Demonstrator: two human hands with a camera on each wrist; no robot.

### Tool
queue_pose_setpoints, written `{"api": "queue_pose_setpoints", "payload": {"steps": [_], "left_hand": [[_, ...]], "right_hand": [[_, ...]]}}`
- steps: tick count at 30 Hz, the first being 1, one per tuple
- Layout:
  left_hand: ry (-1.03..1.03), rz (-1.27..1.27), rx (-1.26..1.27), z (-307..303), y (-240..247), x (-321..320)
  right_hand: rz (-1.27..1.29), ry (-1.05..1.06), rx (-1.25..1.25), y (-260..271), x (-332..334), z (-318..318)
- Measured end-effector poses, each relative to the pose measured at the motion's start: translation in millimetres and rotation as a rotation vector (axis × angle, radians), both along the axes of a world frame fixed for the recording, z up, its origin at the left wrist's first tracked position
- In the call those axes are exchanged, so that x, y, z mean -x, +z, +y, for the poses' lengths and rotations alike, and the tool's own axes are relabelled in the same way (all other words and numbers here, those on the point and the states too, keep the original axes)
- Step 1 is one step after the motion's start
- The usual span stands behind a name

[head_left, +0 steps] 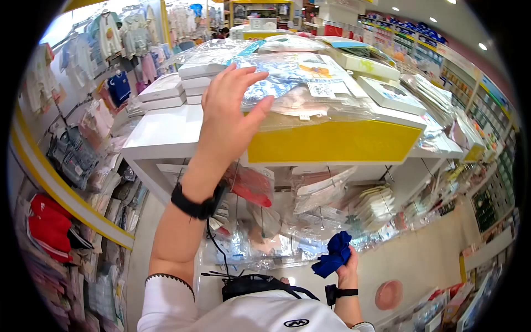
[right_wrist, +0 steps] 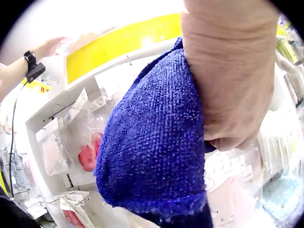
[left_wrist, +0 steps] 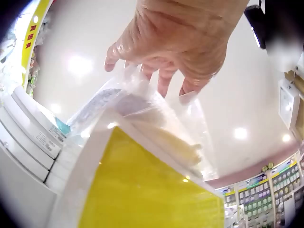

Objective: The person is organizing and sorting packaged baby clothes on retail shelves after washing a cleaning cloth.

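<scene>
My left hand [head_left: 229, 119] reaches over the shelf top, fingers spread, at the front-left of clear-bagged garments [head_left: 298, 83]. In the left wrist view the fingertips of the left hand [left_wrist: 175, 42] meet the clear plastic of a bag [left_wrist: 156, 123]; whether they grip it is not clear. Low at my right side, the right hand [head_left: 347, 267] holds a crumpled dark blue cloth [head_left: 333, 254]. The right wrist view shows the cloth [right_wrist: 154, 133] hanging bunched from the right hand [right_wrist: 232, 76], whose fingertips are mostly hidden.
White boxes [head_left: 163, 88] are stacked left of the bags, another box [head_left: 390, 95] lies right. A yellow panel [head_left: 332, 142] fronts the shelf; bagged goods [head_left: 321, 188] hang below. A pink round object [head_left: 389, 294] is on the floor. Clothes racks line the left.
</scene>
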State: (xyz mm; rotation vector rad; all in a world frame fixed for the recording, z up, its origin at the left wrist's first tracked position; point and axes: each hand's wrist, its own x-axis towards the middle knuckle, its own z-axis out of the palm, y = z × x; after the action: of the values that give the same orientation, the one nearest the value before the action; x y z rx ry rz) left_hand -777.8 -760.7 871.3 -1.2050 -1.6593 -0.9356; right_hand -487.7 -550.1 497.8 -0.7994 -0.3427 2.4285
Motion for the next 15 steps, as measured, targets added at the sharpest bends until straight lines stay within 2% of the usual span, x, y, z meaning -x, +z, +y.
{"api": "queue_pose_setpoints", "payload": {"steps": [3,4,10,15], "left_hand": [[0.176,-0.058,0.208,6.3,-15.6,21.6],[0.151,-0.145,0.299,2.6,-15.2,23.6],[0.033,-0.209,0.261,2.3,-19.5,34.1],[0.074,-0.155,0.302,2.2,-16.4,33.9]], "right_hand": [[0.021,-0.036,0.088,-13.6,-19.8,-31.4],[0.018,-0.053,0.093,-8.1,-26.2,-44.1],[-0.094,-0.092,0.099,-10.9,-88.2,-78.0],[-0.052,-0.119,0.09,-14.1,-105.8,-86.1]]}}
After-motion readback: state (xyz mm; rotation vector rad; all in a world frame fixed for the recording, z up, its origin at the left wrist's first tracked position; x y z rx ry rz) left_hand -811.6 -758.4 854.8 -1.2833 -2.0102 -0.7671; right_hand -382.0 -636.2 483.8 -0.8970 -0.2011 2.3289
